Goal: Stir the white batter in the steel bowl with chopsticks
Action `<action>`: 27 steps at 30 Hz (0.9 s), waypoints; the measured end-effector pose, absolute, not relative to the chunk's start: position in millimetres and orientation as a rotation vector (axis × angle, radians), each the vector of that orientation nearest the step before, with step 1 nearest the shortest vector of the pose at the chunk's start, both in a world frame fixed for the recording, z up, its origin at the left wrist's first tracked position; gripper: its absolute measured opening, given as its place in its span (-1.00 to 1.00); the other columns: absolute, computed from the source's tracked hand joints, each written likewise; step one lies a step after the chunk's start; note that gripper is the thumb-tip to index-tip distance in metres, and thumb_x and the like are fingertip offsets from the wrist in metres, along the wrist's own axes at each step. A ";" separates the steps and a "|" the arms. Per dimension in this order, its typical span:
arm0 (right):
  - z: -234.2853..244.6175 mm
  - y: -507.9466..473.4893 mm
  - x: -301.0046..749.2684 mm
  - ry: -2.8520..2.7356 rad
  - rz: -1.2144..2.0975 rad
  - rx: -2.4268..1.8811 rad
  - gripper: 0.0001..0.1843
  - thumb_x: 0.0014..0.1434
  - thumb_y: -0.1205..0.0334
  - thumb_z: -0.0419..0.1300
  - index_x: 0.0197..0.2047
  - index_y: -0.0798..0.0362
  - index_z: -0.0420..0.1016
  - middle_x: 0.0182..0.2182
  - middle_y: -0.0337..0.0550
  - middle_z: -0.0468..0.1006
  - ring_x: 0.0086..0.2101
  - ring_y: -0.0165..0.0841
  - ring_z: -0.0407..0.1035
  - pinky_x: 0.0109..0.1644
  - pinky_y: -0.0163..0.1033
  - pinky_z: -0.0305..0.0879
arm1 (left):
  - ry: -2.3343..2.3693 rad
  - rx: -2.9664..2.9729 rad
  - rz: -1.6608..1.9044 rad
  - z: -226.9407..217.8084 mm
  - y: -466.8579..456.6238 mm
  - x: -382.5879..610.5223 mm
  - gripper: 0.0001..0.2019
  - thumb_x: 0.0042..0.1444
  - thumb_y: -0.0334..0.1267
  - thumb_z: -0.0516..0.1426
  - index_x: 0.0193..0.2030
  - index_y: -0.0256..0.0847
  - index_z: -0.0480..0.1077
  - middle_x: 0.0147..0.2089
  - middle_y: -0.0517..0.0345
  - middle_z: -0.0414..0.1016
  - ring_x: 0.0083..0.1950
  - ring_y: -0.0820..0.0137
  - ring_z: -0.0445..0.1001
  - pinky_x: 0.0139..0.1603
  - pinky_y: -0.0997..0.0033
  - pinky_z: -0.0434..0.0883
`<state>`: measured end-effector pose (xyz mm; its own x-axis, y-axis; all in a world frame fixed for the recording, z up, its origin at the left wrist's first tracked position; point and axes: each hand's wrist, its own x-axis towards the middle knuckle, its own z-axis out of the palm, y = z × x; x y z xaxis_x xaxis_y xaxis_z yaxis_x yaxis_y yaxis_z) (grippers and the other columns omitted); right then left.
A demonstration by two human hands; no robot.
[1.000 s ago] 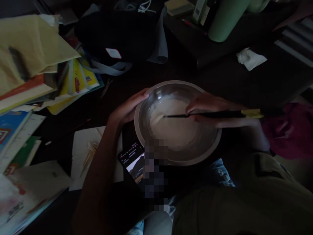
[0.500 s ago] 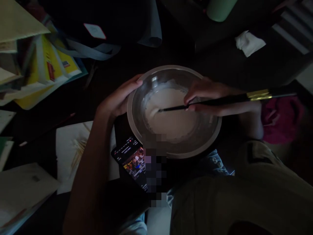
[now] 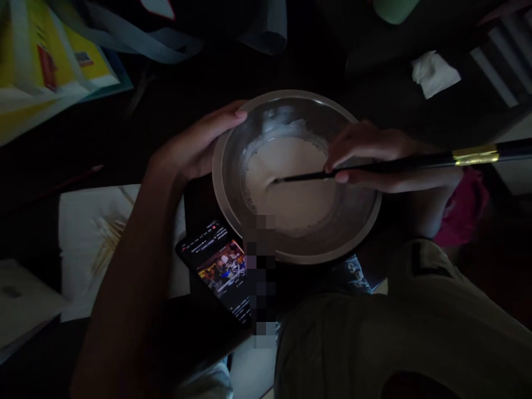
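A metal bowl [image 3: 233, 205] holds a pale, milky liquid [image 3: 299, 194] with small bubbles around its edge. My left hand [image 3: 203, 138] grips the bowl's left side, thumb on the rim and fingers against the outer wall, partly hidden. Over the bowl's right side, my right hand [image 3: 369, 152] is closed around dark chopsticks [image 3: 428, 162] with a gold band; whether there is one or a pair is hard to make out. Their thin tips dip into the liquid left of its middle, where the surface ripples.
A lit phone [image 3: 220, 266] lies left of the bowl's near edge. Beside it, thin sticks [image 3: 108, 244] rest on a white sheet [image 3: 77, 221]. Yellow books [image 3: 62, 61] stand at upper left, a crumpled tissue [image 3: 434, 75] and a green container [image 3: 394, 8] at upper right.
The view has shifted, so the bowl appears slightly higher. The chopstick tips have moved a little within the liquid, and the ripple has changed shape. Both hands keep their holds.
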<state>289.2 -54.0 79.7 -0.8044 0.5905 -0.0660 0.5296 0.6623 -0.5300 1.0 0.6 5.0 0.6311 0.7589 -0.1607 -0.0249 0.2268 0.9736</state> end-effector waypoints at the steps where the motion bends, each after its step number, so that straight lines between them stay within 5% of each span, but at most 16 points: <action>1: 80.9 -54.7 290.7 -2.717 0.774 -1.015 -0.77 0.33 0.14 0.10 -0.07 0.07 0.47 -0.16 -0.06 0.51 -0.09 -0.30 0.39 0.00 -0.05 0.28 | 0.721 1.216 0.617 5.3 0.3 1.4 -0.45 0.36 -0.15 -0.03 0.39 -0.38 0.07 0.31 0.04 0.37 0.37 0.08 0.24 0.37 0.05 0.22; 6: 92.0 -48.6 310.7 -2.722 0.834 -0.970 -0.85 0.35 0.18 0.08 -0.14 0.02 0.44 -0.24 -0.15 0.50 -0.12 -0.36 0.37 -0.05 -0.12 0.26 | 0.686 1.175 0.598 7.9 -2.3 1.8 -0.48 0.38 -0.15 -0.05 0.39 -0.36 0.06 0.27 0.15 0.43 0.35 0.05 0.26 0.39 -0.12 0.18; 10: 87.2 -44.0 306.1 -2.894 1.051 -0.530 -0.83 0.29 0.34 0.14 -0.05 0.01 0.42 -0.19 -0.22 0.51 -0.03 -0.45 0.35 0.01 -0.27 0.30 | 0.731 1.286 0.564 11.7 -4.7 0.5 -0.59 0.37 -0.07 -0.06 0.29 -0.05 0.22 0.27 0.44 0.42 0.33 0.13 0.28 0.45 -0.06 0.19; 13: 80.0 -48.1 294.8 -2.859 0.973 -0.648 -0.81 0.30 0.28 0.15 -0.02 0.02 0.42 -0.13 -0.16 0.51 -0.04 -0.41 0.37 0.07 -0.20 0.30 | 0.741 1.345 0.546 12.7 -5.0 -0.7 -0.65 0.37 -0.05 -0.08 0.23 0.06 0.25 0.25 0.56 0.41 0.31 0.15 0.29 0.46 -0.07 0.20; 18: 86.7 -50.9 304.7 -2.752 0.756 -0.995 -0.85 0.34 0.23 0.08 -0.07 -0.01 0.42 -0.14 -0.08 0.49 -0.07 -0.29 0.37 0.01 -0.05 0.25 | 0.752 1.330 0.547 11.0 -3.3 -1.1 -0.68 0.33 -0.01 -0.01 0.18 0.12 0.31 0.20 0.61 0.46 0.27 0.17 0.32 0.43 -0.08 0.25; 24: 86.5 -47.8 303.4 -2.828 1.013 -0.647 -0.89 0.31 0.31 0.12 -0.11 0.05 0.44 -0.21 -0.19 0.51 -0.06 -0.42 0.38 0.00 -0.23 0.30 | 0.763 1.300 0.552 12.8 -4.7 -1.1 -0.69 0.33 -0.03 -0.01 0.16 0.13 0.34 0.15 0.63 0.49 0.23 0.21 0.35 0.46 -0.06 0.23; 27: 74.4 -52.3 290.4 -2.806 0.884 -0.672 -0.85 0.31 0.23 0.15 -0.07 0.07 0.44 -0.18 -0.17 0.51 -0.08 -0.42 0.39 0.01 -0.22 0.33 | 0.785 1.227 0.594 12.9 -5.9 0.9 -0.71 0.30 -0.07 0.03 0.11 0.14 0.39 0.13 0.56 0.51 0.26 0.19 0.34 0.45 0.04 0.27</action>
<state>290.4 -52.3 74.4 -0.8934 0.4490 -0.0151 0.3766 0.7303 -0.5700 0.9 -5.9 12.9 0.6075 0.7676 -0.2041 0.0132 0.2472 0.9689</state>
